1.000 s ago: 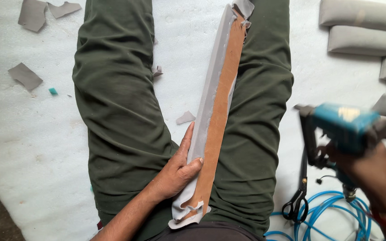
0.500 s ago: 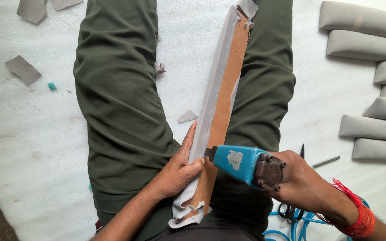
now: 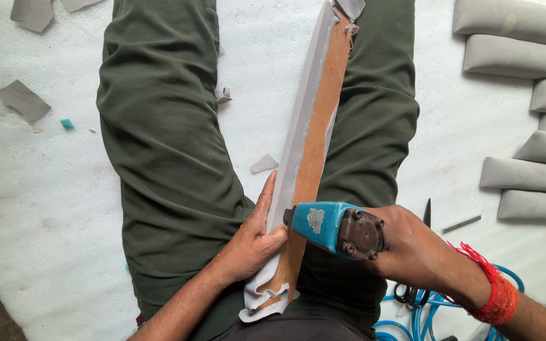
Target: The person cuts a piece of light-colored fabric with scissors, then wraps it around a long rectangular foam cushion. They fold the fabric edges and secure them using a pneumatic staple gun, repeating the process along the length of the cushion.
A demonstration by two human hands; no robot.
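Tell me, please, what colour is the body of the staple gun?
The staple gun body is blue, clearest in the head view.

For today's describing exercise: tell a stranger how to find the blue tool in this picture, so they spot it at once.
Start at the person's green trousers, legs stretched across the white floor. A long strip of brown board and grey cloth lies along the right leg. The blue tool sits in the right hand, nose against the strip beside the left hand; nothing else is blue with a dark bolted end cap.
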